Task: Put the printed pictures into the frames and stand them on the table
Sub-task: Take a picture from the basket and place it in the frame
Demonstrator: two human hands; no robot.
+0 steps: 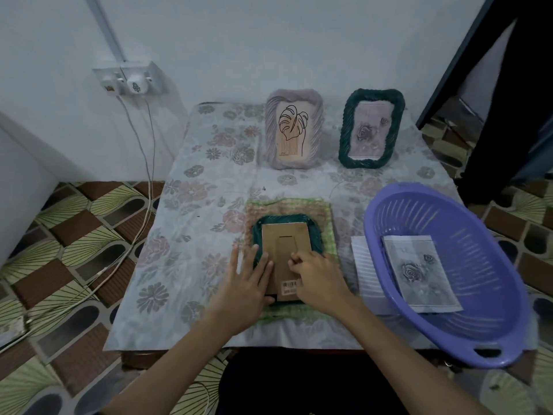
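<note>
Working on the back of a green frame point(288, 232), the person has it lying face down on a green mat point(324, 211) near the front of the table point(191, 205). The brown back board point(284, 250) faces up, with its flat stand piece in the middle. The left hand point(248, 280) lies flat with straight fingers, pressing on the left side of the board and holding nothing. The right hand point(314, 277) has its fingers curled in a small pinching grip at the right edge of the board, and it looks like it is working a little clip there, but the clip is too small to see. So the step in hand seems to be closing or opening the back of this frame. At the back of the table two frames already stand up with pictures in them: a pale purple frame point(294, 133) with a leaf drawing and a dark green frame point(371, 128) with a rose. One more rose picture point(419, 274) lies in the purple basket point(449, 339) on the right, with some white paper point(363, 259) beside it. If the board is shut tight, the next move calls for pulling out the stand piece, turning the frame over and standing it up beside the other two
</note>
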